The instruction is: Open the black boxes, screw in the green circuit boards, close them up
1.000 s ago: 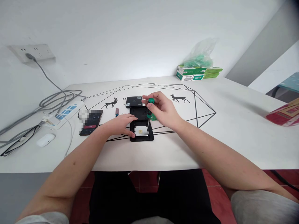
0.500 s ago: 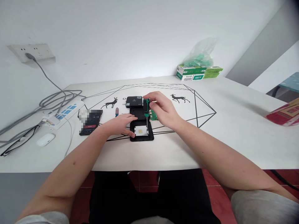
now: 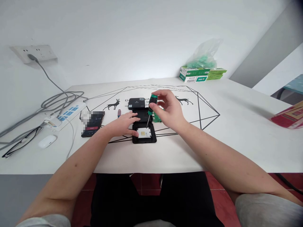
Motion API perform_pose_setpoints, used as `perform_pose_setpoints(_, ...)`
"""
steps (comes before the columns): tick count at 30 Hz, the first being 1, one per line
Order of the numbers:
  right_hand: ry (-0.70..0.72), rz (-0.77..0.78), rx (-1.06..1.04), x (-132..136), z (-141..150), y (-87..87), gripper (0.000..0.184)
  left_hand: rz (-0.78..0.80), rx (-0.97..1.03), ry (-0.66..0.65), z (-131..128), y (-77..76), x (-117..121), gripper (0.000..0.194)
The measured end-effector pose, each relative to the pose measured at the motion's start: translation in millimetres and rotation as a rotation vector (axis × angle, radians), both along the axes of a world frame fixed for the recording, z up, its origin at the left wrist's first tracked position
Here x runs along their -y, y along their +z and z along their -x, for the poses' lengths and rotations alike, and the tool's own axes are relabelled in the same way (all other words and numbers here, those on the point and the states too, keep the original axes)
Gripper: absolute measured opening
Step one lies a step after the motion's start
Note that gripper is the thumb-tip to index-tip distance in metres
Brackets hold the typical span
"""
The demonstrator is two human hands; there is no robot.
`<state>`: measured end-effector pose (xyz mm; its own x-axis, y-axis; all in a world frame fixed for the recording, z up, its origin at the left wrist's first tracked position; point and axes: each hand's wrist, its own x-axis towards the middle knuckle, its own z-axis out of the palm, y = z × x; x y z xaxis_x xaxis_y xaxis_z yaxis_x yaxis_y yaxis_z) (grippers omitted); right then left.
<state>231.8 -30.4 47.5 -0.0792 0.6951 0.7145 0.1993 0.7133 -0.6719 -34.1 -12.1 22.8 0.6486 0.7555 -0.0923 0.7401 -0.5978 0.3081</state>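
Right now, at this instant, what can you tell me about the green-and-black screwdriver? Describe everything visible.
The screwdriver has a thick green-and-black handle, plastic or rubber by its look, and a thin, metal-looking shaft. The right hand holds it by the handle. It leans, top to the right, tip pointing down near the far edge of the white panel; whether they touch is too small to tell.

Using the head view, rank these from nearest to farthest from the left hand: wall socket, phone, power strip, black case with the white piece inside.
From the left hand:
1. Black case: at its thumb.
2. Phone: to its left.
3. Power strip: left, beyond the phone.
4. Wall socket: far left, on the wall.
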Motion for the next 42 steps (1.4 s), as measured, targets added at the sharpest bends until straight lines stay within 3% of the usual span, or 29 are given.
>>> perform_pose_setpoints(6,-0.006,0.021,-0.065,-3.3,1.8,-5.1,0.037,-0.127,0.256,-0.097,-7.5,2.8,6.4,0.037)
perform_pose_setpoints(9,-0.001,0.025,-0.071,-2.2,3.3,-5.8,0.039,-0.178,0.267,-0.100,-11.5,5.1,7.6,0.022)
perform_pose_setpoints(14,-0.052,-0.015,-0.081,-2.9,2.4,-4.2,0.038,-0.289,0.167,-0.020,-4.8,3.8,-3.7,0.019)
perform_pose_setpoints(17,-0.120,-0.050,-0.049,-8.3,-3.4,-2.8,0.033,-0.354,0.091,0.139,3.8,0.1,-15.8,0.024)
perform_pose_setpoints(20,-0.186,-0.122,0.059,-16.4,-12.2,-1.8,0.029,-0.362,0.010,0.256,10.6,-4.5,-25.8,0.031)
perform_pose_setpoints(26,-0.275,-0.258,0.250,-36.7,-31.2,-1.5,0.021,-0.388,-0.059,0.344,19.9,-12.7,-37.3,0.035)
perform_pose_setpoints(35,-0.565,-0.047,0.270,-83.8,-84.3,-9.2,0.034,-0.351,-0.050,0.317,25.1,-20.2,-43.4,0.035)
perform_pose_setpoints(42,-0.860,0.300,0.386,-100.4,-124.1,-11.8,0.037,-0.364,-0.057,0.324,25.8,-21.6,-44.3,0.031)
